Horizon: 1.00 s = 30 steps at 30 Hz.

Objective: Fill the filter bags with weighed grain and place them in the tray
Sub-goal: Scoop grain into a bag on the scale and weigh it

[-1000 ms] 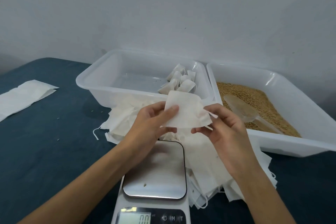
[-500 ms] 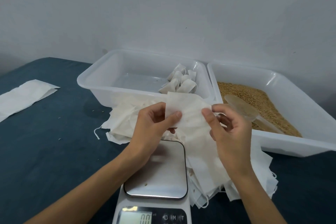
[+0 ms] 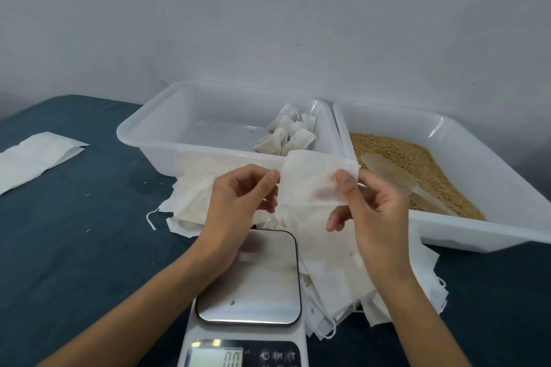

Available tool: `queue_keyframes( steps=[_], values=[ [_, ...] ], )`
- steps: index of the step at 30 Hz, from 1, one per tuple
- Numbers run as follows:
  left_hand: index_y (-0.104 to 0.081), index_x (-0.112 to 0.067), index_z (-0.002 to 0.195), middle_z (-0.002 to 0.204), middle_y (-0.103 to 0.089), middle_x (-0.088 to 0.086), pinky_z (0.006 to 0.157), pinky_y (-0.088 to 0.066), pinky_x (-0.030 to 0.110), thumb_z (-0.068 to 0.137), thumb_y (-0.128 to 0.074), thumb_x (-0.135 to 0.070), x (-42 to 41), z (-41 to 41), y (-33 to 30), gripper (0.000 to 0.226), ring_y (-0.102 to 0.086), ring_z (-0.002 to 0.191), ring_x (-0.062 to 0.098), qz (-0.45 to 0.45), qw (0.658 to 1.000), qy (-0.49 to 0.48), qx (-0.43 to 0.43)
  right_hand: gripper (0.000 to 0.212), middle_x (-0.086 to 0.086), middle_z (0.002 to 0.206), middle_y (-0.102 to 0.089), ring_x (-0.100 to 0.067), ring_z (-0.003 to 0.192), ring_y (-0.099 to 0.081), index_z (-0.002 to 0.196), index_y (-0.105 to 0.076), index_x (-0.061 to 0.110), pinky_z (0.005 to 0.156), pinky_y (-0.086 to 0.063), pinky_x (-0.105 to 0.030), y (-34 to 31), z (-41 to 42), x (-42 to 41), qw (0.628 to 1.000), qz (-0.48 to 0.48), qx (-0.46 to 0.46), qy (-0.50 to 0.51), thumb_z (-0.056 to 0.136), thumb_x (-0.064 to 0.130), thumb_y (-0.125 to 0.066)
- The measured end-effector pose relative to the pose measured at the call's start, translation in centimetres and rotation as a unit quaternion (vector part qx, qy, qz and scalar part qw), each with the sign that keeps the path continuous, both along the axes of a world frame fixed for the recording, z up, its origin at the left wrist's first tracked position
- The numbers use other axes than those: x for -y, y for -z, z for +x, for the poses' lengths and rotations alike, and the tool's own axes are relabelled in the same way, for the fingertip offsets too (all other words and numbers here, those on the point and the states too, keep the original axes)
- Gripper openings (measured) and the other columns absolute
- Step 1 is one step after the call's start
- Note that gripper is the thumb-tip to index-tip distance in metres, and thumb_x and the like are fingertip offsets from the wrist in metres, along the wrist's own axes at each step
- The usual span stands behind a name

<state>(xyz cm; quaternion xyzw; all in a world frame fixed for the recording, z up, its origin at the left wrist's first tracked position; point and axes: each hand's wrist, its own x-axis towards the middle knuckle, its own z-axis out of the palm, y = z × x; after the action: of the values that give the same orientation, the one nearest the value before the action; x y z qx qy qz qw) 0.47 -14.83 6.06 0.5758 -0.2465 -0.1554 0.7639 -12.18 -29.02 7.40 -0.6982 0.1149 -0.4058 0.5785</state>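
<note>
An empty white filter bag (image 3: 310,179) is held up flat above the scale between both hands. My left hand (image 3: 238,199) pinches its left edge and my right hand (image 3: 372,205) pinches its right edge with the thumb on the front. Below them a kitchen scale (image 3: 250,280) with a steel plate shows zero. A loose heap of empty filter bags (image 3: 196,197) lies around the scale. The clear tray (image 3: 149,140) at the back holds several filled bags (image 3: 286,135) in its right corner. The right tray (image 3: 489,176) holds brown grain (image 3: 417,158) and a clear plastic scoop (image 3: 390,176).
A flat white paper packet (image 3: 35,158) lies at the far left of the dark blue tabletop (image 3: 74,247). A few stray grains dot the cloth left of the bag heap. A grey wall stands directly behind both trays.
Both hands have drawn apart sideways, and the bag, tilted a second ago, is now stretched flat and upright between them. My right hand has shifted from its lower corner to its right edge.
</note>
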Motion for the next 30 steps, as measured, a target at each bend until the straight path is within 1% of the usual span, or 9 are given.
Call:
queue_keyframes(
  steps=[3,5,10,13,16,20,23,26,30],
  values=[
    [-0.072,0.007,0.092,0.077,-0.063,0.013,0.065,-0.058,0.031,0.098,-0.065,-0.024,0.0,0.0,-0.2,0.032,-0.058,0.067,0.015,-0.002,1.000,0.003,-0.005,0.047,-0.028,0.077,-0.058,-0.030,0.046,-0.065,0.080,-0.056,-0.007,0.046,-0.044,-0.035,0.1,0.0,0.1,1.000,-0.009,-0.003,-0.019,0.098,0.036,-0.066],
    [-0.073,0.006,0.096,0.082,-0.064,0.017,0.063,-0.059,0.031,0.095,-0.064,-0.034,0.0,-0.2,-0.3,0.041,-0.059,0.070,0.018,-0.001,1.000,0.019,-0.012,0.050,-0.028,0.072,-0.053,-0.031,0.048,-0.066,0.076,-0.054,-0.007,0.046,-0.045,-0.036,0.1,0.1,-0.1,0.999,-0.029,-0.010,-0.029,0.097,0.036,-0.067],
    [-0.074,0.005,0.096,0.079,-0.070,0.006,0.062,-0.057,0.025,0.099,-0.067,-0.013,-0.1,-0.1,-0.2,0.020,-0.063,0.072,0.013,0.012,1.000,0.013,0.010,0.043,-0.020,0.071,-0.056,-0.029,0.051,-0.068,0.080,-0.061,0.003,0.048,-0.048,-0.037,-0.1,0.0,-0.3,0.997,-0.062,-0.025,-0.044,0.099,0.041,-0.062],
    [-0.073,0.007,0.099,0.082,-0.072,0.011,0.063,-0.055,0.023,0.099,-0.066,-0.011,-0.2,-0.1,-0.3,0.020,-0.065,0.073,0.014,0.000,1.000,0.007,0.011,0.046,-0.012,0.064,-0.045,-0.028,0.052,-0.070,0.073,-0.053,0.006,0.047,-0.047,-0.041,-0.3,-0.2,-0.3,0.994,-0.095,-0.027,-0.037,0.102,0.042,-0.058],
    [-0.075,0.003,0.104,0.091,-0.076,0.018,0.068,-0.058,0.025,0.100,-0.066,-0.012,-0.3,-0.2,-0.5,0.018,-0.068,0.078,0.018,-0.010,1.000,0.012,0.010,0.049,-0.007,0.061,-0.044,-0.026,0.051,-0.070,0.071,-0.051,0.007,0.045,-0.046,-0.037,-0.4,-0.4,-0.4,0.994,-0.110,-0.016,-0.024,0.102,0.044,-0.057],
    [-0.076,-0.002,0.101,0.082,-0.072,0.004,0.064,-0.050,0.019,0.101,-0.064,-0.018,-0.3,-0.4,-0.6,0.020,-0.060,0.069,0.007,-0.002,0.999,0.021,0.025,0.051,-0.004,0.060,-0.043,-0.027,0.052,-0.070,0.069,-0.047,0.011,0.048,-0.047,-0.036,-0.5,-0.5,-0.4,0.992,-0.115,-0.026,-0.035,0.100,0.050,-0.055],
    [-0.076,-0.009,0.105,0.089,-0.074,0.018,0.073,-0.055,0.029,0.101,-0.064,-0.020,-0.4,-0.3,-0.7,0.017,-0.065,0.076,0.015,-0.002,1.000,0.013,0.026,0.046,-0.011,0.063,-0.053,-0.026,0.052,-0.070,0.076,-0.056,0.009,0.048,-0.049,-0.037,-0.4,-0.5,-0.6,0.991,-0.125,-0.025,-0.049,0.103,0.046,-0.050],
    [-0.073,-0.018,0.113,0.093,-0.060,0.042,0.076,-0.051,0.042,0.101,-0.065,-0.020,-0.6,-0.1,-0.9,0.014,-0.059,0.076,0.029,-0.011,1.000,0.013,0.017,0.049,-0.024,0.072,-0.058,-0.027,0.052,-0.070,0.092,-0.065,0.005,0.049,-0.051,-0.038,-0.6,-0.6,-0.6,0.991,-0.118,-0.018,-0.059,0.103,0.050,-0.048],
    [-0.070,-0.025,0.121,0.085,-0.049,0.047,0.075,-0.045,0.053,0.101,-0.065,-0.021,-0.8,-0.2,-1.3,0.021,-0.049,0.073,0.047,-0.013,0.999,0.040,0.035,0.070,-0.024,0.072,-0.055,-0.029,0.055,-0.071,0.084,-0.058,-0.009,0.054,-0.051,-0.038,-0.7,-0.6,-0.7,0.988,-0.108,-0.059,-0.098,0.096,0.060,-0.054]
  ],
)
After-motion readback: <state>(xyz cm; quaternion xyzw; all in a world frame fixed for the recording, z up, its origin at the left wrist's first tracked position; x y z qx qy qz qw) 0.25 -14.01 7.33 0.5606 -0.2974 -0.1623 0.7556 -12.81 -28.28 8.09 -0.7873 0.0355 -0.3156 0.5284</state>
